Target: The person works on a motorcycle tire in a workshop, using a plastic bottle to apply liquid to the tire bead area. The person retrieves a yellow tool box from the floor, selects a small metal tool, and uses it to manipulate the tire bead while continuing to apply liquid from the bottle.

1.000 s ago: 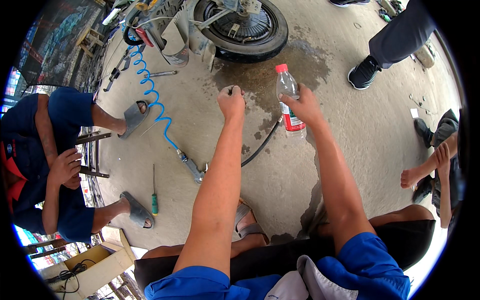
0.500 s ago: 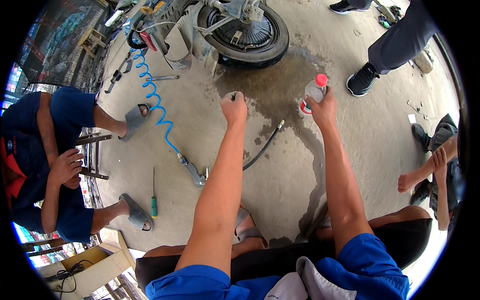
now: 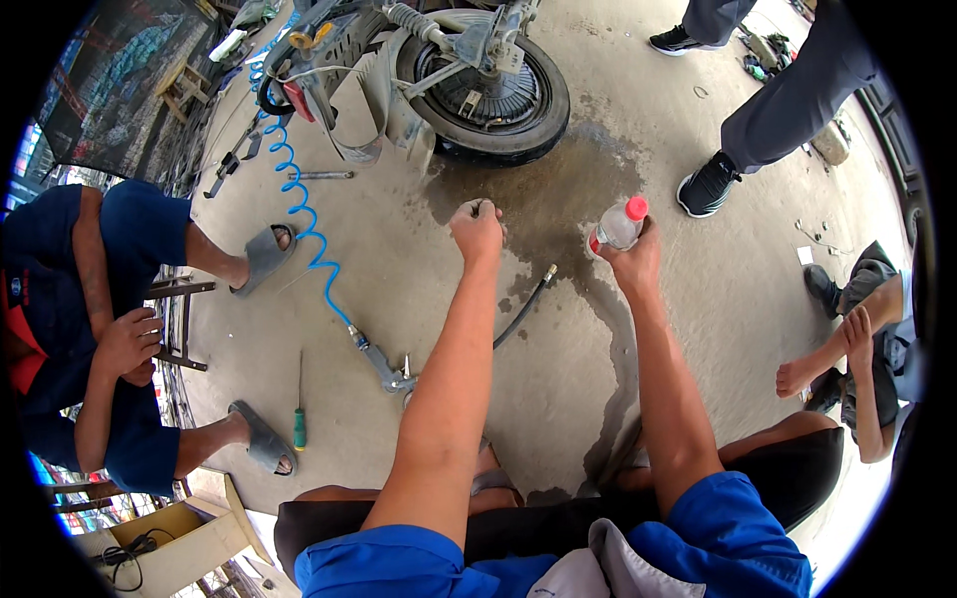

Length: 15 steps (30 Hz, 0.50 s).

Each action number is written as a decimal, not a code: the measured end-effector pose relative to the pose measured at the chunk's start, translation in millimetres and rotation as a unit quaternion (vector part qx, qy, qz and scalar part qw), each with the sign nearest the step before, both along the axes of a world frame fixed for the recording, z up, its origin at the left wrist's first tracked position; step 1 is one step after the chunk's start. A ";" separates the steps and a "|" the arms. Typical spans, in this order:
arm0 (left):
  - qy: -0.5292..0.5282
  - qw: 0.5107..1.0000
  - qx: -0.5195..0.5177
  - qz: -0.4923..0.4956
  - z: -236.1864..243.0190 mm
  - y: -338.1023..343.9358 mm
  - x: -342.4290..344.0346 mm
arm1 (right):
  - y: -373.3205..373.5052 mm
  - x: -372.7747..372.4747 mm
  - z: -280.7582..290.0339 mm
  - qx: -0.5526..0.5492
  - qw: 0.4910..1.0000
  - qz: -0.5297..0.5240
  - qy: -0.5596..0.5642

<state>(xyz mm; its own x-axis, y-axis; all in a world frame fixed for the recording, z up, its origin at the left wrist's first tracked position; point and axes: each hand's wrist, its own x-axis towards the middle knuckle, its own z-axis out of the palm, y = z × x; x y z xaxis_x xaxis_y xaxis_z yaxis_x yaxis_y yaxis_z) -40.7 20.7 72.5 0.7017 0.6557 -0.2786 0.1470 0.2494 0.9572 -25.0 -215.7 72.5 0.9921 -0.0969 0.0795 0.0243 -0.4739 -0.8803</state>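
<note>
- A clear plastic bottle with a red cap is gripped by the right hand above the wet concrete floor.
- The left hand is closed into a fist; anything held cannot be told.
- The tilted bottle could be dropped if the grip slackens.
</note>
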 end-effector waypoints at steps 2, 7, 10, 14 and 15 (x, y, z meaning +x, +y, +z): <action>-0.007 1.000 -0.019 0.000 1.3 -6.7 5.1 | -8.2 -1.0 -18.3 -0.034 0.999 -0.006 0.005; -0.019 0.999 -0.046 0.012 -0.2 -11.9 23.1 | -4.4 -11.0 -44.1 -0.012 0.992 -0.126 0.018; -0.021 0.997 -0.071 0.020 -3.3 -16.8 28.5 | -4.2 -13.3 -58.7 0.004 0.984 -0.175 0.028; -0.002 0.995 -0.090 0.032 -7.3 -21.9 32.8 | -6.6 -17.0 -69.5 -0.011 0.979 -0.200 0.034; 0.004 0.995 -0.097 0.039 -9.1 -24.6 31.1 | -4.7 -22.5 -70.2 -0.015 0.977 -0.207 0.046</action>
<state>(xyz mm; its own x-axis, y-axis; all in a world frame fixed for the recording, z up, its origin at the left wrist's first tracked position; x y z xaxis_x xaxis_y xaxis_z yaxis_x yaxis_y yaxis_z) -9.6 -4.0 63.4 0.6484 0.6409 -0.4110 0.1283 0.4401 0.8887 -47.5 -220.3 2.3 0.8718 -0.4899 0.0015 -0.2530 -0.4529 -0.8549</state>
